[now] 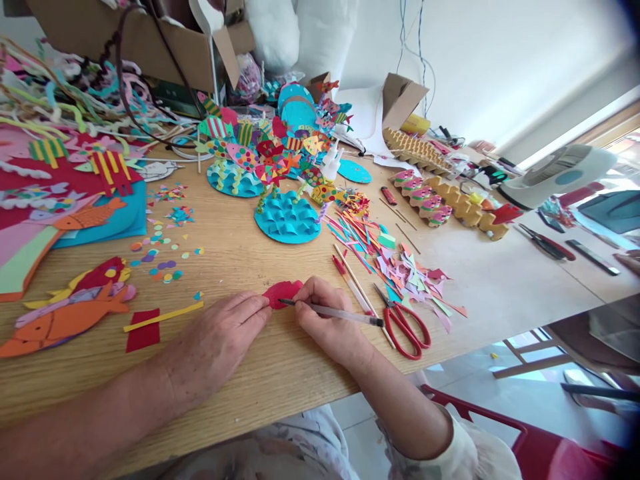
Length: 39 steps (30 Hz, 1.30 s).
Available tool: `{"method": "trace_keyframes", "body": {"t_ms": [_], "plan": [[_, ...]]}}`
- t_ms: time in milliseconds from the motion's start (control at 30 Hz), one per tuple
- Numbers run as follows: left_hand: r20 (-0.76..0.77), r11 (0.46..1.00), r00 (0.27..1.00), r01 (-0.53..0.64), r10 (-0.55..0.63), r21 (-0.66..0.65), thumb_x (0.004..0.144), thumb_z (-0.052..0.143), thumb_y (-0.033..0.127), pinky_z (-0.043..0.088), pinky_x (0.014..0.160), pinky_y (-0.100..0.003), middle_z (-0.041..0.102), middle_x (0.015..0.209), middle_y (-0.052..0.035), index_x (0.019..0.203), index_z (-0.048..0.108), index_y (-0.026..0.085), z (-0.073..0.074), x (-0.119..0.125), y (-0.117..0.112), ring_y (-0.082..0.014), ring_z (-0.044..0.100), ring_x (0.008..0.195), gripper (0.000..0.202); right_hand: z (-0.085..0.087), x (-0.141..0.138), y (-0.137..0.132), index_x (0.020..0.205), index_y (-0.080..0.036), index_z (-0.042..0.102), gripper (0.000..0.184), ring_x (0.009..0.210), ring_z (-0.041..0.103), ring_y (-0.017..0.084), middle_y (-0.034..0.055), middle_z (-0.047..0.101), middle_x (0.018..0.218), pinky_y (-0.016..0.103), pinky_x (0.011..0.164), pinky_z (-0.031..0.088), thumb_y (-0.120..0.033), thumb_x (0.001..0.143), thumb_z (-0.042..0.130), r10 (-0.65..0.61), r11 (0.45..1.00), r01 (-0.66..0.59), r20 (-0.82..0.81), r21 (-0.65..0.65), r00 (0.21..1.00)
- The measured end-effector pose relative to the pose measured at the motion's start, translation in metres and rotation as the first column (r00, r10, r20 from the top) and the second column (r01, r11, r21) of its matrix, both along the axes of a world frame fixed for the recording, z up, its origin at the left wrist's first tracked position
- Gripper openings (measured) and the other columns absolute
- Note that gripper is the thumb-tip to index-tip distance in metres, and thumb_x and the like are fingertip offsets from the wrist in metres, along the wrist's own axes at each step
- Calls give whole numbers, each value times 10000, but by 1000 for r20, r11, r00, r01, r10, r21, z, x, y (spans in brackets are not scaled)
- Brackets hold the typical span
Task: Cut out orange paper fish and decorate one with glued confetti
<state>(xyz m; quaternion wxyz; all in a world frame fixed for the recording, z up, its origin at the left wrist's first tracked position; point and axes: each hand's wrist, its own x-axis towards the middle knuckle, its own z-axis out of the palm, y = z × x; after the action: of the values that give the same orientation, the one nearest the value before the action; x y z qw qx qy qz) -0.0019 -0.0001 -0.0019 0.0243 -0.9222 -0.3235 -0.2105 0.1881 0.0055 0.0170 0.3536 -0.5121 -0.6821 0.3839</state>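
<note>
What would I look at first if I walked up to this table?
Probably the bright crowd of paper fish on blue wavy discs in the middle of the table. Close up, the left hand touches a red paper shape while the right hand puts a pen to it.

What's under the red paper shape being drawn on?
The red paper shape lies on the wooden table. The left hand and right hand with pen cover its near edges.
</note>
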Motion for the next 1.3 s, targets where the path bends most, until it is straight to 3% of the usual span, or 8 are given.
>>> {"method": "trace_keyframes", "body": {"t_ms": [867, 1133, 1300], "plan": [[3, 1000, 1000, 0, 0, -15, 823, 303, 15, 532, 834, -356, 660, 1014, -103, 1019, 635, 114, -2, -1, 0, -201, 590, 959, 398, 3, 0, 0, 631, -208, 438, 121, 485, 391, 99, -55, 430, 547, 229, 481, 301, -100, 684, 454, 36, 998, -42, 106, 48, 994], [-2, 1000, 1000, 10, -10, 20, 849, 292, 30, 541, 820, -333, 667, 983, -102, 994, 636, 92, 0, -1, 0, -197, 609, 931, 378, 4, 0, -1, 623, -205, 445, 109, 485, 390, 97, -57, 426, 542, 223, 490, 312, -116, 683, 462, 60, 998, -62, 65, 30, 996], [10, 1000, 1000, 23, -23, 16, 838, 321, 21, 540, 822, -357, 667, 986, -120, 994, 635, 74, -1, -1, 0, -213, 604, 935, 353, 2, 4, 2, 645, -204, 451, 63, 485, 397, 98, -49, 451, 549, 211, 453, 297, -158, 688, 452, -9, 999, 5, -75, -53, 997]]}}
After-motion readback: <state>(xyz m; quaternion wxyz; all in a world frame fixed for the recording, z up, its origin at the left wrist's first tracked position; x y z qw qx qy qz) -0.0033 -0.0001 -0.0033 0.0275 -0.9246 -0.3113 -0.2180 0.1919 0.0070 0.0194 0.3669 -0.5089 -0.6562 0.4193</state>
